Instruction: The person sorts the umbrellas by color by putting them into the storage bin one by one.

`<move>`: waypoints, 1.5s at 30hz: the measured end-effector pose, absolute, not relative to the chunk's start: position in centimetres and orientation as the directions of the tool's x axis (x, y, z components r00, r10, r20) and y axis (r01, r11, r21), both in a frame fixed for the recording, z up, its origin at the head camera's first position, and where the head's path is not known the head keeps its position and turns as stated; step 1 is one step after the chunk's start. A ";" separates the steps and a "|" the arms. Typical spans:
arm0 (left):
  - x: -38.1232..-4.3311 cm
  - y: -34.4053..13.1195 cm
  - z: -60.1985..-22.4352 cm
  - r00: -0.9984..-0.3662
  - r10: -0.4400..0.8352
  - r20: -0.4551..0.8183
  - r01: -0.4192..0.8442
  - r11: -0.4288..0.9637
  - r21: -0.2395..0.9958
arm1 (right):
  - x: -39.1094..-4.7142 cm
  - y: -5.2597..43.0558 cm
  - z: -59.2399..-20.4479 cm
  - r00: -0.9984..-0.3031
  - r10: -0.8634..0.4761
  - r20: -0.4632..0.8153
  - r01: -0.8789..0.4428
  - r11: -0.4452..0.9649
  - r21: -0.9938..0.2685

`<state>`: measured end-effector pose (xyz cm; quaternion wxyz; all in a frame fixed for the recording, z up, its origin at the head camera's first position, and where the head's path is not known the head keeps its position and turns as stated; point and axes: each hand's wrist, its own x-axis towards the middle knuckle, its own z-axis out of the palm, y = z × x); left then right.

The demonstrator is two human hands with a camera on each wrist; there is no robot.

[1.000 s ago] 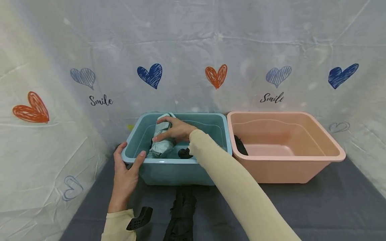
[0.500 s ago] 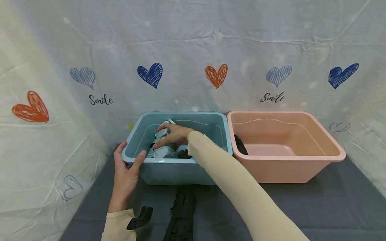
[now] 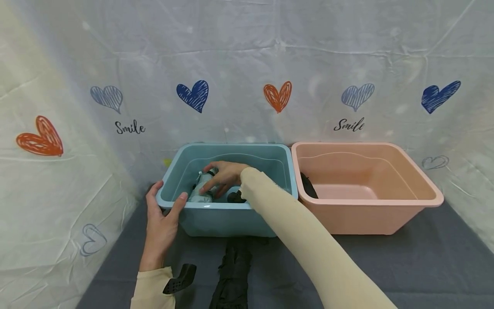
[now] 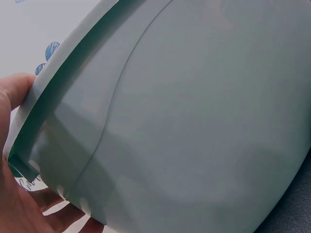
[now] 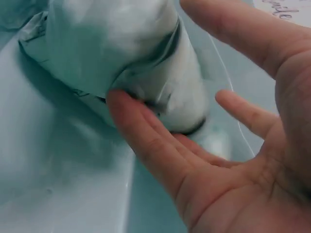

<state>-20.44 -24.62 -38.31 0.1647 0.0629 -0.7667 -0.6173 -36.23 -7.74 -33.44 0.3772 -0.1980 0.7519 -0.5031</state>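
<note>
Grey cloth (image 3: pixel 424 266) along bottom of frame. Left hand (image 3: pixel 163 227) pinches lower-left corner of blue tub (image 3: pixel 227 221). Right hand (image 3: pixel 228 174), centre-left, fingers spread apart, seemingly touching pale wrapped bundle (image 5: pixel 121 43) in tub's left half; no grip. Bundle looks soft, probably light, maybe slick: take round its middle.

teal-blue tub (image 3: pixel 231 222) | peach-pink tub (image 3: pixel 366 219) | pale mint folded umbrella (image 5: pixel 131 48) | black folded umbrella (image 3: pixel 233 274) | cream sleeves (image 3: pixel 305 240) | dark grey counter (image 3: pixel 374 266) | off-white backdrop (image 3: pixel 239 51): blue + orange scribbled hearts (image 3: pixel 193 97), black "Smile" lettering (image 3: pixel 349 124)
</note>
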 end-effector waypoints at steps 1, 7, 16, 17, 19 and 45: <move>-20.4 -24.6 -38.3 -0.938 -0.300 0.176 0.108 0.230 0.967 | -36.3 -7.7 -33.4 -0.631 -0.678 -0.377 0.088 0.420 -0.903; -20.5 -24.2 -38.2 -0.935 -0.303 0.183 0.117 0.223 0.968 | -36.5 -7.2 -33.5 -0.614 -0.666 -0.424 0.059 0.497 -0.866; -20.6 -24.0 -38.2 -0.940 -0.296 0.171 0.101 0.238 0.966 | -36.4 -6.9 -33.7 -0.651 -0.648 -0.396 0.141 0.409 -0.901; -20.6 -24.0 -38.3 -0.941 -0.294 0.167 0.097 0.237 0.967 | -36.4 -6.8 -33.7 -0.654 -0.645 -0.394 0.140 0.409 -0.902; -20.7 -23.9 -38.4 -0.943 -0.290 0.164 0.098 0.231 0.968 | -36.4 -6.6 -33.6 -0.662 -0.642 -0.386 0.135 0.404 -0.904; -20.4 -24.4 -38.3 -0.935 -0.320 0.156 0.086 0.221 0.972 | -29.3 0.2 -28.1 -0.669 -0.740 0.077 -0.185 0.066 -0.980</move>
